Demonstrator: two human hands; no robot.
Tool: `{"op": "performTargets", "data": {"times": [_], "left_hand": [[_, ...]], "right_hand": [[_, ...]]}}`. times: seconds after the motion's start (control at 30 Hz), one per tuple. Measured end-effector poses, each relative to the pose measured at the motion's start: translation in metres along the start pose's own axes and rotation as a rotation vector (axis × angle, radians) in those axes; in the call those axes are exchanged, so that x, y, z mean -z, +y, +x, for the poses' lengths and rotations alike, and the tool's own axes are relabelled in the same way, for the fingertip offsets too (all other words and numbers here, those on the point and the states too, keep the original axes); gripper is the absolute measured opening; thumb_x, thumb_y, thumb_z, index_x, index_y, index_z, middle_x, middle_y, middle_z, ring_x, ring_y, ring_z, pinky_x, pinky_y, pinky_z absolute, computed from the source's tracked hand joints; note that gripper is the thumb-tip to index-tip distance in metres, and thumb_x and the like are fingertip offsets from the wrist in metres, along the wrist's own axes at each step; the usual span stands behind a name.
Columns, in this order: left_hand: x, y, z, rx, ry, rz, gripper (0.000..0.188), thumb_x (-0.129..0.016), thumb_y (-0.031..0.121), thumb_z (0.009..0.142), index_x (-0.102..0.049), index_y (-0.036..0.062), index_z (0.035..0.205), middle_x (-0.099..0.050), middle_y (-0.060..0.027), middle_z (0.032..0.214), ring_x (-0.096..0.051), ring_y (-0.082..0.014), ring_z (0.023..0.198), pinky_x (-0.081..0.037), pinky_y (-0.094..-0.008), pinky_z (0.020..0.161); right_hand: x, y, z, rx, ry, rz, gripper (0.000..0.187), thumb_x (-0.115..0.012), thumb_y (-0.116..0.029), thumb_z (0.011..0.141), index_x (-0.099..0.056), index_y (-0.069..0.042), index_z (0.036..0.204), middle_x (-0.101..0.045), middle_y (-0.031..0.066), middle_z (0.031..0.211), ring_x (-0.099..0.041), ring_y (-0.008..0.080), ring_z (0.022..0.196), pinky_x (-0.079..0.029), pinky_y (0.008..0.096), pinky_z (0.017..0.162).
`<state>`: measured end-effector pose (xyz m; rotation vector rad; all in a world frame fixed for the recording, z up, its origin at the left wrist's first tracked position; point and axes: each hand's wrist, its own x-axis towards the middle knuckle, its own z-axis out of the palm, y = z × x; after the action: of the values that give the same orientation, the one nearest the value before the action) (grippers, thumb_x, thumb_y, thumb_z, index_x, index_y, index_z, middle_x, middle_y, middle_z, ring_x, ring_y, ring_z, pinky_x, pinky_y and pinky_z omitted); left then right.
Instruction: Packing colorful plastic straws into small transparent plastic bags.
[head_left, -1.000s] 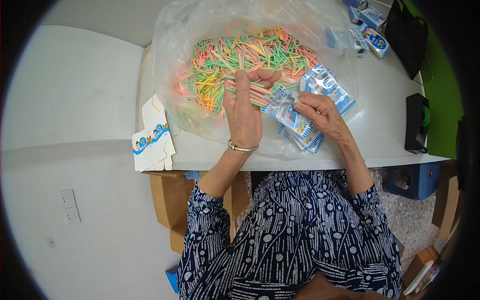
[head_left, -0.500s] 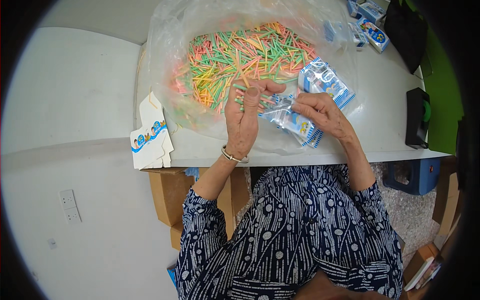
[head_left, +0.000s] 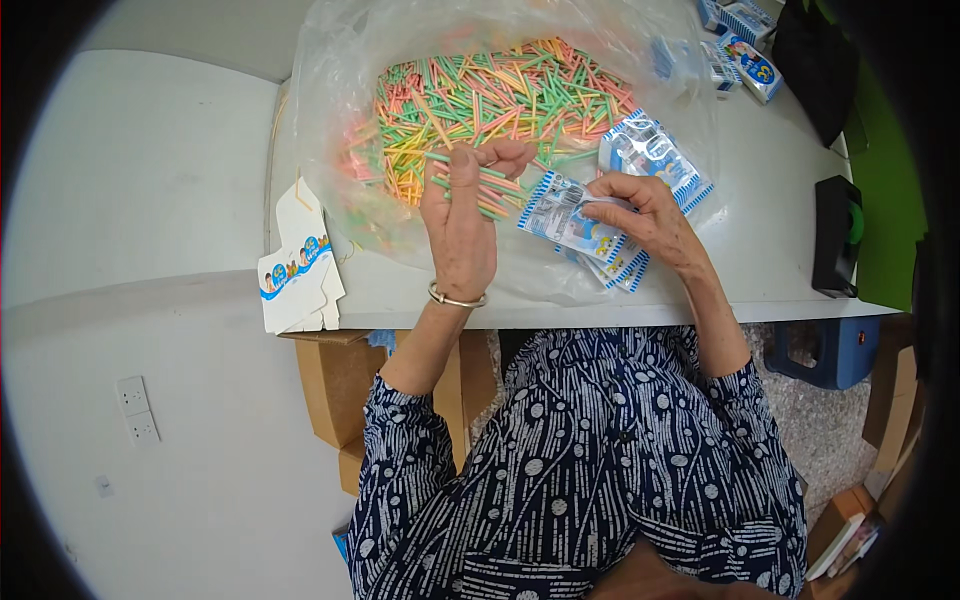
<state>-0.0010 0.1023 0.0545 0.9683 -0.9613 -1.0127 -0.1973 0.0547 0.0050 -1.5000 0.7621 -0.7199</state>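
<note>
My left hand (head_left: 462,235) is closed around a small bundle of thin pink, green and yellow candy sticks (head_left: 494,184), with the thumb laid across them. Just right of it, my right hand (head_left: 655,225) pinches a clear blue-and-white packet (head_left: 556,212) by its right side. The packet's left end points toward the bundle, a small gap apart. More packets (head_left: 632,268) of the same kind lie under the held one, and others (head_left: 655,155) lie beyond my right hand. Behind both hands, a heap of candy sticks (head_left: 510,95) fills a large clear plastic bag (head_left: 335,110).
A white printed carton (head_left: 298,270) stands at the table's left edge. Small blue-and-white boxes (head_left: 752,70) and a black bag (head_left: 808,80) are at the far right. A black tape dispenser (head_left: 832,235) sits near the right edge. Below are a cardboard box (head_left: 335,390) and a blue stool (head_left: 845,355).
My left hand has moved left with the candy sticks, away from the packet. The packet's left end, formerly beside the sticks, now shows in full. My right hand has barely shifted.
</note>
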Motion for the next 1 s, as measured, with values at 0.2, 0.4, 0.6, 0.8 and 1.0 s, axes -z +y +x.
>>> {"op": "performTargets", "data": {"times": [0.2, 0.4, 0.6, 0.8, 1.0], "left_hand": [[-0.004, 0.004, 0.007, 0.009, -0.01, -0.085, 0.038, -0.04, 0.03, 0.101, -0.052, -0.0055, 0.1, -0.063, -0.0192, 0.1, -0.064, -0.0294, 0.098, -0.049, -0.0412, 0.092], [-0.011, 0.006, 0.009, 0.026, 0.005, -0.147, 0.037, -0.04, 0.03, 0.101, -0.052, -0.0047, 0.098, -0.063, -0.0186, 0.099, -0.065, -0.0299, 0.097, -0.049, -0.0415, 0.092], [-0.011, 0.003, 0.0, 0.047, -0.023, -0.081, 0.037, -0.04, 0.03, 0.101, -0.052, -0.0045, 0.096, -0.065, -0.0168, 0.096, -0.064, -0.0231, 0.093, -0.049, -0.035, 0.087], [-0.011, -0.001, 0.0, 0.105, -0.102, 0.13, 0.033, -0.041, 0.028, 0.101, -0.05, -0.0025, 0.091, -0.067, -0.0149, 0.093, -0.063, -0.0152, 0.087, -0.048, -0.0289, 0.082], [-0.016, 0.001, 0.009, 0.171, -0.216, 0.121, 0.033, -0.042, 0.03, 0.101, -0.046, -0.0026, 0.094, -0.065, -0.0155, 0.094, -0.065, -0.0177, 0.087, -0.051, -0.0297, 0.08]], "right_hand": [[0.003, 0.008, 0.001, -0.009, -0.056, 0.038, 0.021, -0.065, -0.014, 0.087, -0.068, 0.005, 0.093, -0.066, 0.004, 0.082, -0.056, 0.0066, 0.075, -0.044, 0.0214, 0.067], [0.002, 0.013, -0.001, 0.045, -0.072, 0.034, 0.022, -0.063, -0.013, 0.088, -0.066, 0.007, 0.096, -0.066, 0.0046, 0.083, -0.055, 0.0075, 0.076, -0.044, 0.0212, 0.067], [0.003, 0.015, 0.0, 0.142, -0.095, 0.061, 0.021, -0.062, -0.011, 0.088, -0.065, 0.008, 0.097, -0.063, 0.0052, 0.082, -0.053, 0.0099, 0.076, -0.041, 0.0227, 0.067], [0.001, 0.016, 0.001, 0.266, -0.112, -0.069, 0.019, -0.063, -0.01, 0.087, -0.065, 0.008, 0.094, -0.065, 0.0093, 0.084, -0.056, 0.0164, 0.076, -0.044, 0.0275, 0.07], [0.001, 0.011, -0.001, 0.278, -0.124, -0.147, 0.018, -0.063, -0.011, 0.086, -0.065, 0.007, 0.091, -0.066, 0.0105, 0.086, -0.059, 0.02, 0.08, -0.046, 0.0288, 0.072]]}}
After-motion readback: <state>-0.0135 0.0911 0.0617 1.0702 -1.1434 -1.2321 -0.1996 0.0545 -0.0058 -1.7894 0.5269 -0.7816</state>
